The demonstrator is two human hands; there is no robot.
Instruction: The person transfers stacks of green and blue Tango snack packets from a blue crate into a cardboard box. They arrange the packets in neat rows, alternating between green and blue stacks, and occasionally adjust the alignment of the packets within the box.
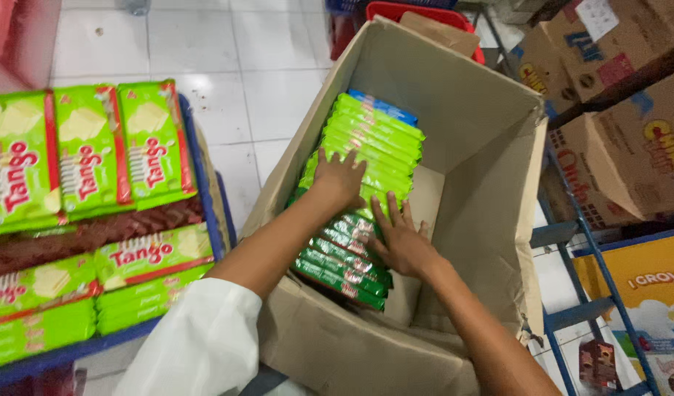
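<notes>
Both my hands reach into an open cardboard box (469, 183). Inside stands a row of flat snack packs on edge: light green packs (374, 139) toward the far end, darker green packs (341, 264) nearer me, one blue pack (385, 105) at the very back. My left hand (338, 180) lies palm down on the light green packs, fingers spread over their tops. My right hand (401, 238) rests flat against the side of the row where light and dark packs meet. Neither hand has a pack lifted.
To the left, a blue-edged shelf (205, 191) holds stacked light green wafer packs (84, 150) and a brown layer beneath. Closed cardboard cartons (623, 154) pile up on the right behind a blue metal rack (583, 249). A red basket rim (396, 9) shows behind the box. White tiled floor (220, 59) lies beyond.
</notes>
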